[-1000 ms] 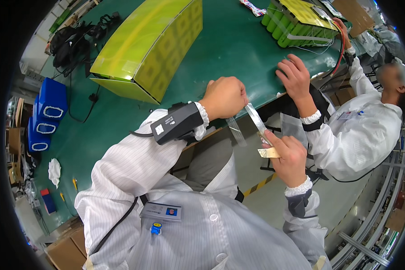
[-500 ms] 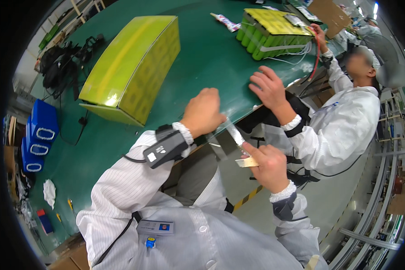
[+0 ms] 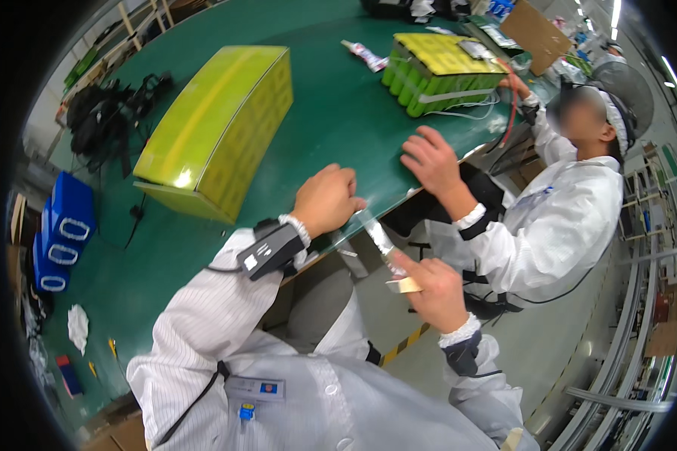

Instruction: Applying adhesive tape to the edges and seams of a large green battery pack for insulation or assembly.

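Silvery and slightly blurred, a strip (image 3: 378,237), perhaps tape, stretches between left hand (image 3: 326,200) and right hand (image 3: 435,292) near the green surface (image 3: 338,113). Each hand's fingers clamp one end.

silver strip (image 3: 378,237): blurred | badge (image 3: 254,388) print: illegible | cardboard (image 3: 120,436): cut by lower edge

Head-worn fisheye view, facing downward, near the green table (image 3: 331,113)
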### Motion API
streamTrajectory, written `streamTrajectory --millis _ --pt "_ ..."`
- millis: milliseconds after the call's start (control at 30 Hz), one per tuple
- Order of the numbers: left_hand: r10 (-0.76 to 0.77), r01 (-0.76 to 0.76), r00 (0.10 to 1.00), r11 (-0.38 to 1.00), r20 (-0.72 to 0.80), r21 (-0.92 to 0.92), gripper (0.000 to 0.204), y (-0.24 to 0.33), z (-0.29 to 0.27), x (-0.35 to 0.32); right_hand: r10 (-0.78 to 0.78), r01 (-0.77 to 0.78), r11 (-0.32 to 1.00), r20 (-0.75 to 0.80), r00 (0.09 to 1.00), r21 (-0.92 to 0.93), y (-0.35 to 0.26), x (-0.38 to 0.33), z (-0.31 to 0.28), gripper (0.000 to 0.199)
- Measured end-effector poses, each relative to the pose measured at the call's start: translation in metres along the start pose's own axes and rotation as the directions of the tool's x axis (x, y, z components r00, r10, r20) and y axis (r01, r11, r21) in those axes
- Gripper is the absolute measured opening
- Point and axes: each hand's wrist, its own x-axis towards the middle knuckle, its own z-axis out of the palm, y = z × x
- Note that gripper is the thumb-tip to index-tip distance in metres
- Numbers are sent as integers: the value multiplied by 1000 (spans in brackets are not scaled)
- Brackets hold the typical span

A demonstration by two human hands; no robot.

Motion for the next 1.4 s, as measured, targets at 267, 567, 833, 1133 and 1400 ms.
streamTrajectory --millis 267,567,833,1133,1400 --pt "126 -133 989 986 -78 -97 18 14 -1 -30 65 -66 996 6 998 64 3 -20 -4 48" --pt "-59 515 842 384 537 -766 28 60 77 -155 82 -82 988 5 997 129 2 -32 -2 52" --pt "64 404 915 -179 399 -897 38 63 133 -120 189 -203 957 86 978 205 1 -38 -7 52" --pt "21 520 841 -302 540 -799 34 67 128 -122 148 -211 937 231 962 279 16 -28 -43 47" --pt "33 502 859 -249 511 -828 35 62 131 -122 211 -343 912 457 864 226 21 15 -70 26"
